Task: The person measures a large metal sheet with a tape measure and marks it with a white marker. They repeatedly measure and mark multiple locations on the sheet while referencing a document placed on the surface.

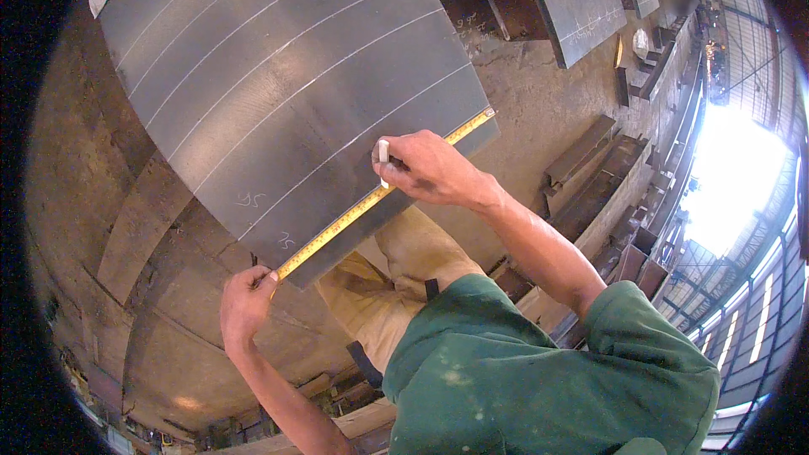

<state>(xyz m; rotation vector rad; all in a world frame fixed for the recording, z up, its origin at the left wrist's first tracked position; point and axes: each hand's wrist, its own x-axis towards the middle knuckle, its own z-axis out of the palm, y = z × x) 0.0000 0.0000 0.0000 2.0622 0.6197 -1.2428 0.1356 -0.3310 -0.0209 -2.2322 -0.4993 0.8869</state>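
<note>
A dark steel plate [278, 93] lies before me, crossed by several white chalk lines and a few handwritten marks. Along its near edge stretches a yellow tape measure [337, 226], its hooked tip at the plate's right side. My left hand [247, 299] pinches the tape at the plate's left corner; whatever part of the tape sits inside the fist is hidden. Over the middle of the tape, my right hand [434, 167] is closed around a white chalk stick [384, 162], which stands nearly upright with its lower end at the tape's edge.
More steel plates [577, 0] stand at the far right. Steel beams [598, 168] and other metal pieces lie on the floor to the right. Flat metal strips [139, 232] are on the brown floor at left. My legs [421, 257] are close against the plate's near edge.
</note>
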